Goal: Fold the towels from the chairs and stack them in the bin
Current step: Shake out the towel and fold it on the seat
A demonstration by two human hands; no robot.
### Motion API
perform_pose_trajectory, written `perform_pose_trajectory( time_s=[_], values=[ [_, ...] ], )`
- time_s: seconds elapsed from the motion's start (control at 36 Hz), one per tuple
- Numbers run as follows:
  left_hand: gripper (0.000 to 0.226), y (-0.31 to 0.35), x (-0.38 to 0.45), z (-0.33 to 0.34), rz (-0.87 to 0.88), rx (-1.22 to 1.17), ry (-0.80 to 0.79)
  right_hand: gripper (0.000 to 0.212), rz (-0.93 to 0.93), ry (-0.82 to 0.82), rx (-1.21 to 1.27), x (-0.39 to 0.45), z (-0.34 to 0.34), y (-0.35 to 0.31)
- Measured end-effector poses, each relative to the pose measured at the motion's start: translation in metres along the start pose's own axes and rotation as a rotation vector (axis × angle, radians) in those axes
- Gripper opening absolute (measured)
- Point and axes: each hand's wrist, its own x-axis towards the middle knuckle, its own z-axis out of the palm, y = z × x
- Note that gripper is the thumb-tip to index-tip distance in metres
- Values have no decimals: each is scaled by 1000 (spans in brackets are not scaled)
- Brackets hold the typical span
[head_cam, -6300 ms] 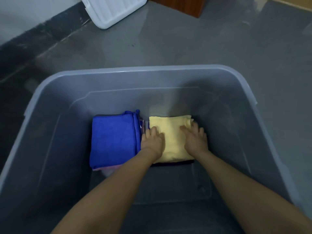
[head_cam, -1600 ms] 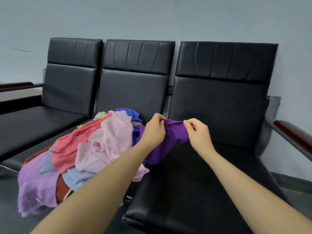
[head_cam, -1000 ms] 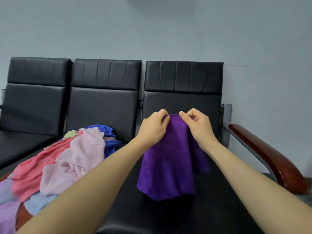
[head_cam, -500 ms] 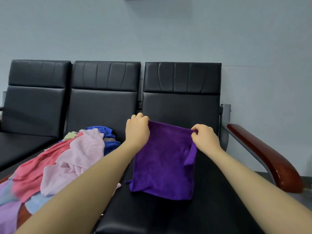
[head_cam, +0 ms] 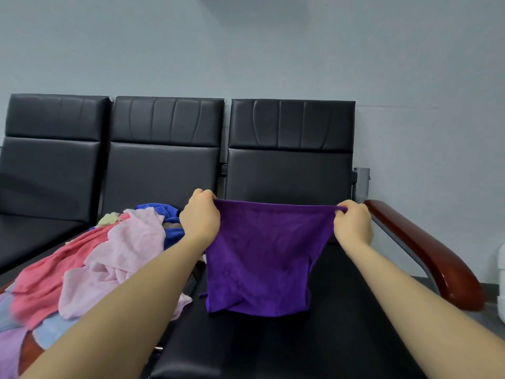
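- A person's left hand (head_cam: 200, 216) and right hand (head_cam: 352, 224) each pinch a top corner of a purple towel (head_cam: 262, 258), stretched above the right-hand black chair (head_cam: 289, 346).
- Unfolded towels (head_cam: 90, 263) are heaped on the middle chair, just left.
- Risk: the drooping bottom edge could bunch on the seat, skewing the fold; a slack pinch could drop a corner.
- The bin is out of view; no readable writing.

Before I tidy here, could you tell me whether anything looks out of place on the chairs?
The towel pile spills over the middle chair's front edge. Otherwise, nothing stands out.
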Motion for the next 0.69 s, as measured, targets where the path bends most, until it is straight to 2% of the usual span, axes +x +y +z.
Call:
perform_pose_trajectory(
  time_s=[0.14,0.42,0.69],
  values=[
    [28,13,13,-3,-80,-136,34,13,124,64,338,9,5,-13],
    [22,37,38,9,-184,-478,-20,18,147,129,437,48,15,-28],
    [13,38,29,9,-66,-694,52,22,7,110,607,37,6,-23]
  ],
)
